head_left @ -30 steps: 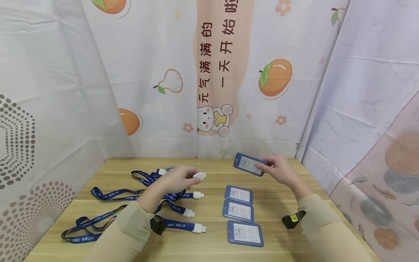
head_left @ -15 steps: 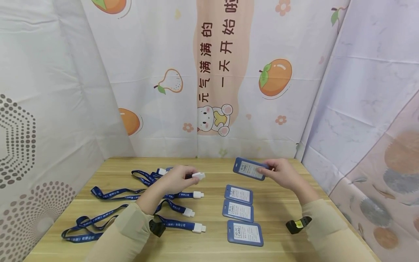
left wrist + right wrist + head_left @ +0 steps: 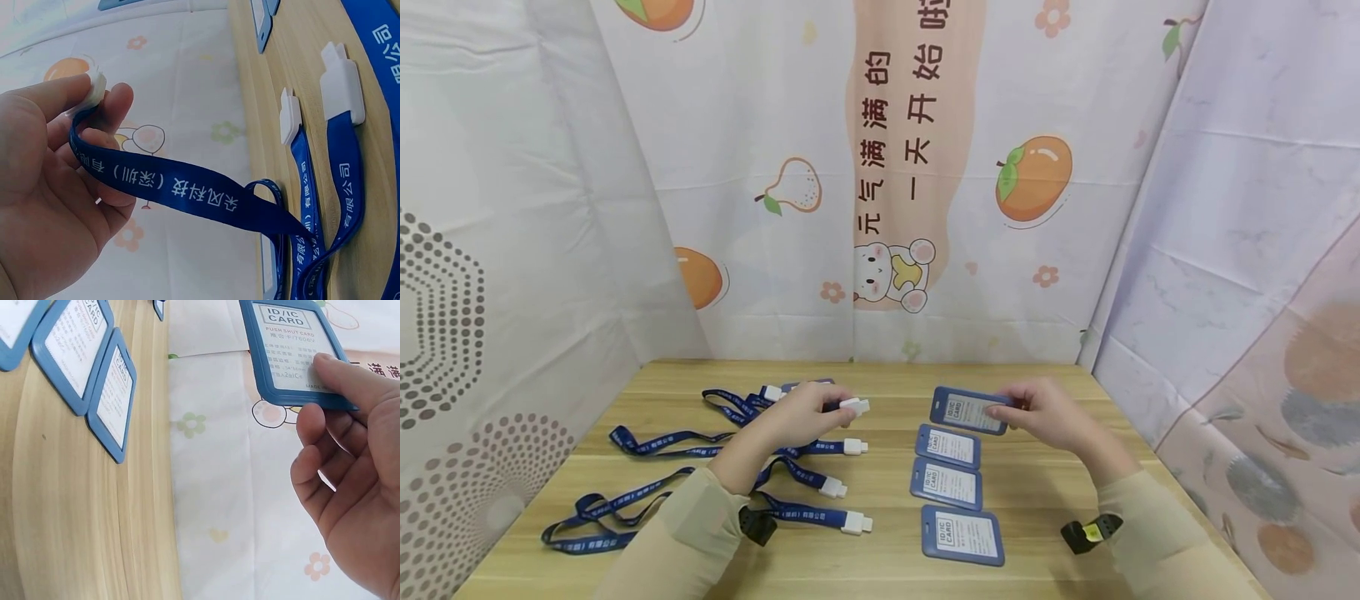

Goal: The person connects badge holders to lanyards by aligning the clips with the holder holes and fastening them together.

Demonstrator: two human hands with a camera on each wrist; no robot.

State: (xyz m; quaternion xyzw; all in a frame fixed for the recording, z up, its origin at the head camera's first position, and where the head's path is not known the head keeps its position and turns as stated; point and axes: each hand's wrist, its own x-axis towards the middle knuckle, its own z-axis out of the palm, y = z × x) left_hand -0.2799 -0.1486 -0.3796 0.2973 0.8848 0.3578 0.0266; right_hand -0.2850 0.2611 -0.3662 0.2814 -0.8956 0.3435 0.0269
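My left hand [image 3: 808, 413] pinches the white plastic clip [image 3: 95, 94] of a blue lanyard between thumb and fingers. The printed strap [image 3: 181, 185] runs from the clip down towards the table. On the right side, my right hand [image 3: 1041, 412] grips a blue-framed ID card holder [image 3: 964, 410] by one end, thumb on its face. In the right wrist view the held card holder [image 3: 294, 350] has its printed face showing. Several other lanyards [image 3: 670, 446] lie to the left, their white clips [image 3: 854, 447] pointing right.
Three more card holders [image 3: 958, 535] lie in a column on the wooden table [image 3: 1030, 533], below the held one. Partly behind my left hand lies another blue card holder [image 3: 812, 384] next to a lanyard clip [image 3: 772, 392]. A printed curtain [image 3: 745, 250] hangs behind the table.
My right hand has moved down with the ID card holder, closer to the column of card holders. My left hand stays nearly in place with the lanyard clip.
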